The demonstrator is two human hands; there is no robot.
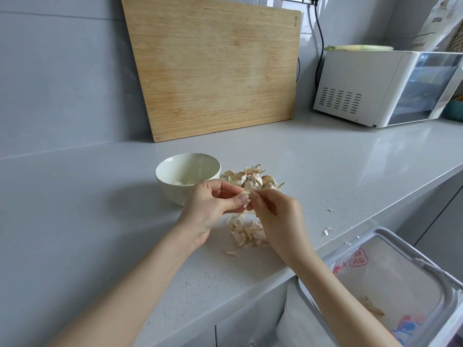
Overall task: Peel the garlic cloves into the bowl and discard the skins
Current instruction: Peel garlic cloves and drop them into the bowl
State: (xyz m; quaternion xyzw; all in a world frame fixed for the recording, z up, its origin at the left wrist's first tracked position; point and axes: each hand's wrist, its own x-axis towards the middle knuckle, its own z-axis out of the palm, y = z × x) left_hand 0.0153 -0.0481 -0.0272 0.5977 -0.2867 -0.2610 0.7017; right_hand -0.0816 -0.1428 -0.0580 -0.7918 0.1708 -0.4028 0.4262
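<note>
My left hand (213,205) and my right hand (278,211) meet above the counter, both pinching one garlic clove (245,196) with papery skin on it. Behind them lies a heap of unpeeled garlic cloves (253,179). A white bowl (170,186) stands to the left of the heap, with a couple of peeled cloves (190,182) inside. Loose garlic skins (246,234) are piled on the counter just below my hands. A bin lined with a plastic bag (400,279) sits below the counter edge at the right, some skins in it.
A wooden cutting board (215,66) leans against the back wall. A white appliance (375,86) stands at the back right with a black cable (319,46) behind it. Small skin scraps (327,230) lie near the counter's front edge.
</note>
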